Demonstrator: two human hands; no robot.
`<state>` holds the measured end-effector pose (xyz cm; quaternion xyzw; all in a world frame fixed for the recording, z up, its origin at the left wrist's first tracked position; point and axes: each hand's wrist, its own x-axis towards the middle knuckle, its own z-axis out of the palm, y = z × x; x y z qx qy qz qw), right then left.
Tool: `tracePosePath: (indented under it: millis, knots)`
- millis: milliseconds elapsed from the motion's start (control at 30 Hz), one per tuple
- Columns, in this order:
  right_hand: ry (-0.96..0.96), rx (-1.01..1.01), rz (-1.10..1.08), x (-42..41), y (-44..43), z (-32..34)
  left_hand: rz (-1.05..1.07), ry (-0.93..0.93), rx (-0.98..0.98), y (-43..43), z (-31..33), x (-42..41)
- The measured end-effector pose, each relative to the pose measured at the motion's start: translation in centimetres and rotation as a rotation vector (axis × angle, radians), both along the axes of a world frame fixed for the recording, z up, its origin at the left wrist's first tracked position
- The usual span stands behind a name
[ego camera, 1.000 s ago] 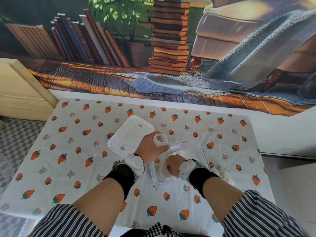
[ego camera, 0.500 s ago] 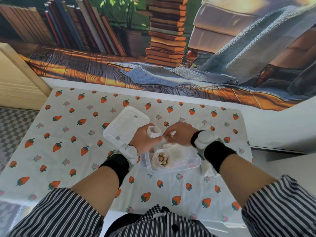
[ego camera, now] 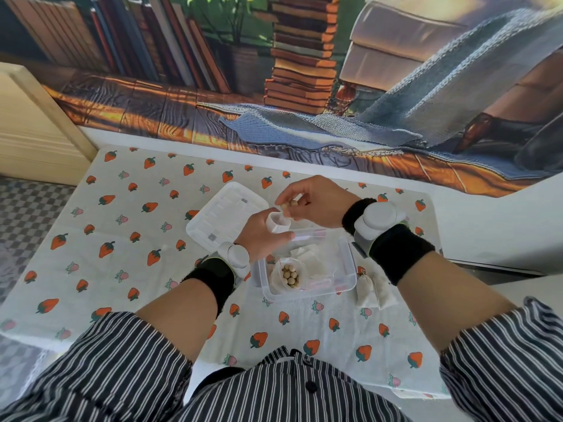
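My left hand (ego camera: 263, 234) holds a small white cloth pouch (ego camera: 277, 223) with its mouth open upward. Just above the pouch, my right hand (ego camera: 316, 201) pinches a few small tan balls (ego camera: 289, 205) in its fingertips. Below both hands stands a clear plastic box (ego camera: 347, 283) on the strawberry-print tablecloth (ego camera: 122, 239). Inside the box lies an open plastic bag of tan balls (ego camera: 291, 275) and some white cloth pieces (ego camera: 310, 257).
The box's clear lid (ego camera: 224, 213) lies flat to the left of my hands. Filled cloth pouches (ego camera: 373, 289) lie right of the box. A wooden frame (ego camera: 33, 123) stands at the far left; a printed backdrop (ego camera: 304, 86) rises behind the table.
My right hand came up out of the box with tan balls and now holds them over the pouch. My left hand has kept the pouch in about the same place.
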<state>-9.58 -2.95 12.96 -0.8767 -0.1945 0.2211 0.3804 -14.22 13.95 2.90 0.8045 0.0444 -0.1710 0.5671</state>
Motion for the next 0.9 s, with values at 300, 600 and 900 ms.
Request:
tracePosePath:
  millis: [300, 600, 900]
  knots:
    - [-0.064, -0.134, 0.084, 0.5, 0.1, 0.9, -0.01, -0.02, -0.051, -0.6, 1.1, 0.3]
    - [-0.11, -0.146, 0.067, 0.9, -0.1, 1.0, -0.035, -0.049, -0.054, -1.2, 1.3, 0.9]
    - [-0.192, -0.294, 0.153, 1.4, -0.4, 1.5, -0.055, -0.084, -0.048, -1.3, 1.5, 1.1]
